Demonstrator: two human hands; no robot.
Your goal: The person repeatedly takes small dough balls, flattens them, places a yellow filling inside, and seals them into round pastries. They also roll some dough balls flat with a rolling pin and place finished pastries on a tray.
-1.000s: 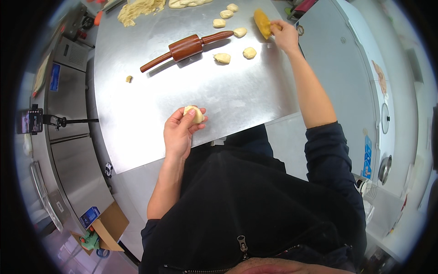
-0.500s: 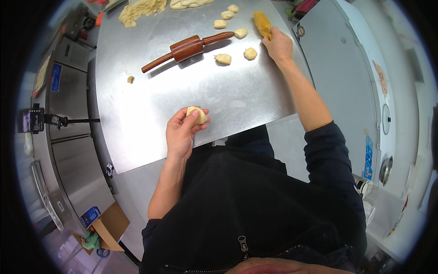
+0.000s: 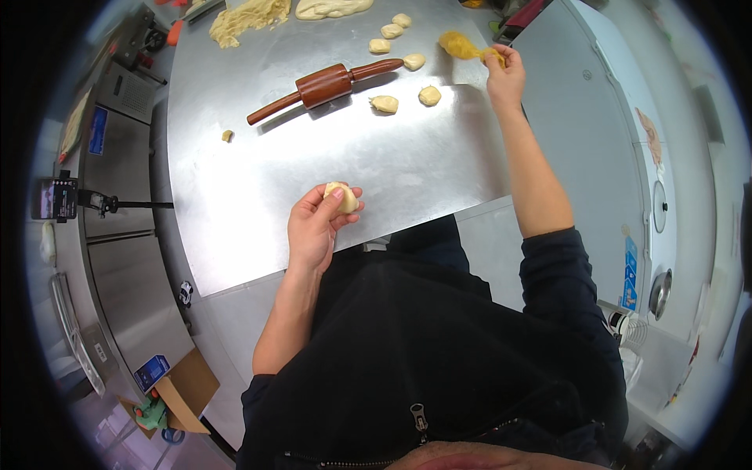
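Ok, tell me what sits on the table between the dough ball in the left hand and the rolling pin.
Nothing: in the head view, only bare steel table separates the dough ball in the left hand from the rolling pin.

Pale dough ball [image 3: 342,197] cupped near table's front edge, yellow blurred lump [image 3: 462,45] pinched aloft far right

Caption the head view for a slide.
Left hand holds a dough ball over the steel table; right hand grips yellow filling.

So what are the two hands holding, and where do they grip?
Left hand cups a small pale dough ball in its fingertips; right hand pinches a yellow stringy lump by its near end.
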